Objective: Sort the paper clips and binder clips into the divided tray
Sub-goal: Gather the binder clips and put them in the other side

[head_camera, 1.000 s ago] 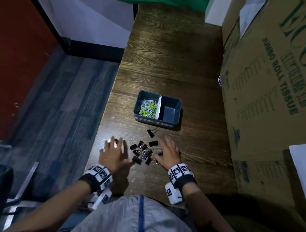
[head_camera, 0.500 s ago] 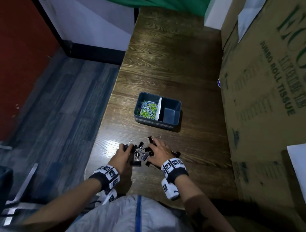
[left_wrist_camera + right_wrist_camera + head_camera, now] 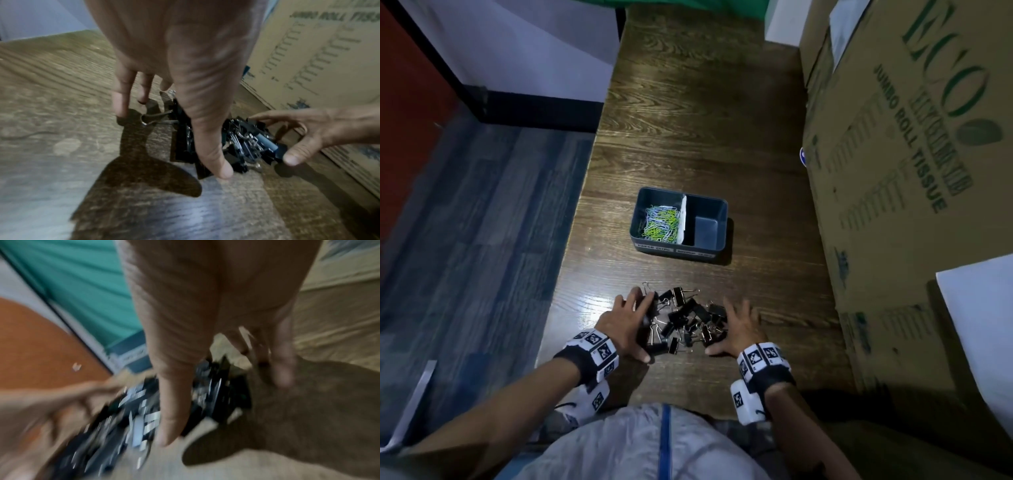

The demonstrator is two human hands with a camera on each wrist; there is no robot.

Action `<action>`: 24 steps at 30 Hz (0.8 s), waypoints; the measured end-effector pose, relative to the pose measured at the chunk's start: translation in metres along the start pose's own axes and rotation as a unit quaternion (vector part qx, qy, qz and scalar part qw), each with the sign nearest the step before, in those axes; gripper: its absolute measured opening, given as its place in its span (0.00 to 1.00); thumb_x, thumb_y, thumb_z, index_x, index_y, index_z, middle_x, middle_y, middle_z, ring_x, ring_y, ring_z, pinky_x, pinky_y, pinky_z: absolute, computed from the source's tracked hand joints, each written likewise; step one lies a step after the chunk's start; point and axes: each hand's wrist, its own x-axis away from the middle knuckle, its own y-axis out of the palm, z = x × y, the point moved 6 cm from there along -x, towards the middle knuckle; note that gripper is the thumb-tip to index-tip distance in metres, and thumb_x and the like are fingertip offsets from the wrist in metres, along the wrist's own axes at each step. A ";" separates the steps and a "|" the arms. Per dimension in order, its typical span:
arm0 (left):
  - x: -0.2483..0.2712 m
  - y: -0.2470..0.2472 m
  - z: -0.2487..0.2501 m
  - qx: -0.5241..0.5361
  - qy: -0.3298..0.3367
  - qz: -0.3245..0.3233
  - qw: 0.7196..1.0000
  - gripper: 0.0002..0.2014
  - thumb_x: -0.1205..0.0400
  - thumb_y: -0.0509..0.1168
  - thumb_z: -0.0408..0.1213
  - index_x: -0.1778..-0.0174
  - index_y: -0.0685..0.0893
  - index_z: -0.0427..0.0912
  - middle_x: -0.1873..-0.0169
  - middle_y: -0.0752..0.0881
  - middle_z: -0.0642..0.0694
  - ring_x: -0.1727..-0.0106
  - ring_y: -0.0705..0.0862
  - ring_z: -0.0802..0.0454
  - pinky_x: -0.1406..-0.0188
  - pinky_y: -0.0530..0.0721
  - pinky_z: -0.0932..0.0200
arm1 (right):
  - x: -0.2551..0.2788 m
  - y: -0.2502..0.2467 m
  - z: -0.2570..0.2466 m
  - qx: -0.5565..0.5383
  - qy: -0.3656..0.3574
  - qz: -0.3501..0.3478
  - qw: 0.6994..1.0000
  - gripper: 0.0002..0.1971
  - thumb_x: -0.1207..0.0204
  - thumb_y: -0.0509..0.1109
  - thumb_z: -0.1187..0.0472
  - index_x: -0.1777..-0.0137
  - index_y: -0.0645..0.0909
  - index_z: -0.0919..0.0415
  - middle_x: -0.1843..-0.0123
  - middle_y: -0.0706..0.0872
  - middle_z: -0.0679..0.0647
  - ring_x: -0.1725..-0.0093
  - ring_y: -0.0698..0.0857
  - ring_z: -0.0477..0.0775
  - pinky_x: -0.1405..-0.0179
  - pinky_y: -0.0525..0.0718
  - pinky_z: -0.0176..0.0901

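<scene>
Several black binder clips (image 3: 685,318) lie in a loose pile on the wooden table near its front edge. My left hand (image 3: 628,318) stands at the pile's left side, fingers straight and spread, tips on the table and against the clips (image 3: 244,141). On the pile's right side my right hand (image 3: 736,325) does the same with relaxed fingers and its thumb at the near edge. Neither hand grips a clip. Beyond the pile stands the dark divided tray (image 3: 654,247). Its left compartment holds green and blue paper clips (image 3: 659,222). The right compartment (image 3: 705,229) looks empty. The right wrist view is blurred.
A large cardboard box (image 3: 893,171) printed "Jumbo Roll Tissue" runs along the table's right side, close to my right hand. A white sheet (image 3: 983,325) lies on it at the right. The table's left edge (image 3: 571,260) drops to a grey floor.
Half a second ago both hands were bunched together over the clips. Now they have drawn apart to the pile's two sides, and the clips lie gathered closer than a second ago.
</scene>
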 end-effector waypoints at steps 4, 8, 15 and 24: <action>-0.011 0.004 0.029 0.020 0.047 -0.011 0.999 0.69 0.41 0.83 0.55 0.17 0.37 0.56 0.17 0.43 0.44 0.22 0.56 0.36 0.33 0.77 0.38 | 0.001 0.010 -0.029 0.062 -0.066 0.033 0.995 0.59 0.43 0.88 0.48 0.16 0.54 0.42 0.19 0.56 0.60 0.21 0.59 0.67 0.29 0.76 0.65; -0.014 0.001 0.052 0.057 0.072 0.001 0.996 0.65 0.39 0.83 0.47 0.16 0.42 0.54 0.18 0.47 0.44 0.23 0.59 0.38 0.34 0.78 0.41 | 0.004 0.011 -0.047 0.024 -0.089 0.093 0.991 0.50 0.41 0.88 0.55 0.20 0.65 0.46 0.25 0.63 0.58 0.27 0.66 0.65 0.34 0.79 0.60; -0.013 -0.007 0.050 0.051 0.091 0.050 0.993 0.58 0.34 0.79 0.51 0.16 0.45 0.55 0.19 0.52 0.45 0.24 0.62 0.42 0.41 0.83 0.47 | 0.016 0.006 -0.042 -0.038 -0.131 0.162 0.977 0.42 0.35 0.84 0.60 0.22 0.69 0.44 0.23 0.67 0.51 0.25 0.70 0.60 0.29 0.77 0.58; -0.041 -0.031 0.013 -0.048 0.000 -0.013 0.999 0.71 0.43 0.83 0.58 0.18 0.35 0.56 0.17 0.41 0.44 0.21 0.56 0.34 0.34 0.78 0.36 | -0.006 -0.006 -0.050 0.042 -0.076 -0.018 0.996 0.66 0.41 0.88 0.65 0.14 0.44 0.37 0.11 0.37 0.55 0.14 0.48 0.70 0.24 0.68 0.71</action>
